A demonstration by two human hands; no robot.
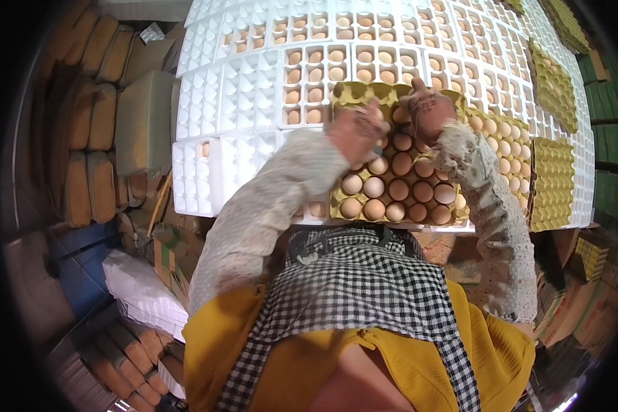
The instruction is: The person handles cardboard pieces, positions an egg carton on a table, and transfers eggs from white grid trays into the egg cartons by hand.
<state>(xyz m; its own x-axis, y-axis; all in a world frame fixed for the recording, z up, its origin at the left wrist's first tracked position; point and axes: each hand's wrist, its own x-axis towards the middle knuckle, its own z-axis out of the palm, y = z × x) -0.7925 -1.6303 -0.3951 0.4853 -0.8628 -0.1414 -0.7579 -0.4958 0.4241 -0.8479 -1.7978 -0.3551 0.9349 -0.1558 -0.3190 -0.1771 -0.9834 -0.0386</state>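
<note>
My left hand (pixel 358 135) is over the left part of a yellow-brown pulp egg tray (pixel 338 96), its fingers smeared by motion. My right hand (pixel 430 114) is beside it over the tray's far part, fingers curled in with one pointing up; what they hold, if anything, is hidden. Brown eggs (pixel 396 191) fill the tray's near rows, and another egg (pixel 400 115) shows between the two hands. The hands and sleeves cover part of the tray. White foam trays (pixel 279 89) lie under and beyond it, several with brown eggs in their cells.
Right of my right forearm is another pulp tray with eggs (pixel 505 147), with stacked pulp trays (pixel 552 180) further right. A lone egg (pixel 204 149) sits in a foam tray at left. Wrapped brown bundles (pixel 89 185) and cardboard boxes (pixel 169 255) stand left of the table.
</note>
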